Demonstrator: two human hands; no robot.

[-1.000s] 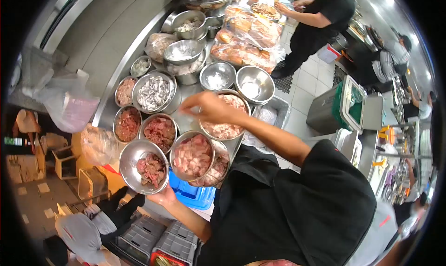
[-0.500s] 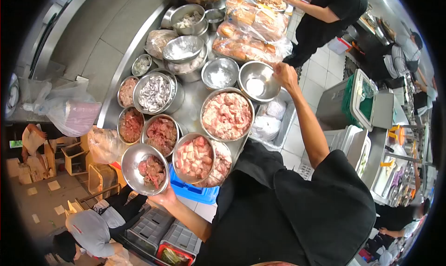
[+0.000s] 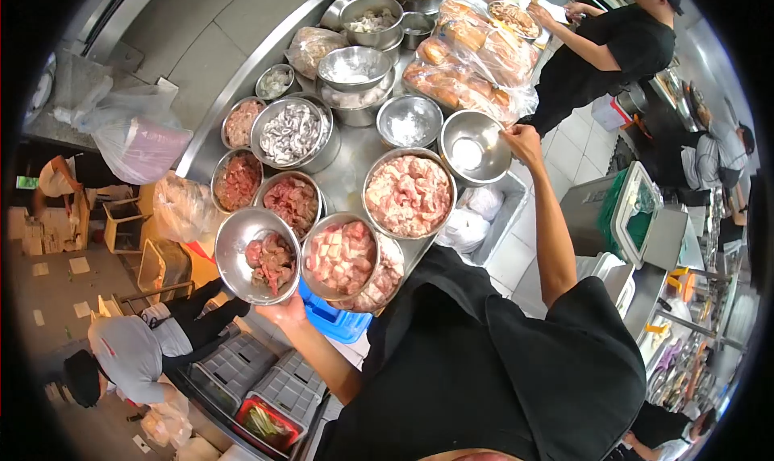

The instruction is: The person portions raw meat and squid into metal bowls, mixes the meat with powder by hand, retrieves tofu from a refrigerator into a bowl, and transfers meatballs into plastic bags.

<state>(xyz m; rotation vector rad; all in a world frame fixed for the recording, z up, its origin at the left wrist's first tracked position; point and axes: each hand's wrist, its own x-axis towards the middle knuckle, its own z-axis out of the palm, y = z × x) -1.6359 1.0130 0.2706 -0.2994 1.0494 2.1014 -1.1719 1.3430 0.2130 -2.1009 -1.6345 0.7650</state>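
My left hand [image 3: 284, 309] holds a steel bowl [image 3: 234, 247] from below; dark red meat pieces [image 3: 271, 263] lie on one side of it. My right hand [image 3: 524, 143] has its fingers closed on the rim of a nearly empty, shiny bowl [image 3: 477, 148]. Between my hands stand a bowl of pale pink meat [image 3: 409, 196] and a bowl of cubed meat [image 3: 341, 258], which overlaps another bowl of meat [image 3: 383, 282]. Bowls of red meat [image 3: 290, 204] and grey-white strips [image 3: 290, 134] stand beyond. A bowl with white residue [image 3: 409, 122] is left of the shiny one.
Plastic-wrapped loaves [image 3: 468, 70] lie at the table's far part. A co-worker in black [image 3: 621, 46] stands beyond them. White bags fill a grey crate [image 3: 509, 211] by the table's right edge. Below are a blue lid [image 3: 339, 322] and grey crates [image 3: 278, 380].
My right hand has moved from above the pale meat to the shiny bowl's rim and taken hold of it. My left hand still holds its bowl. The view has shifted slightly.
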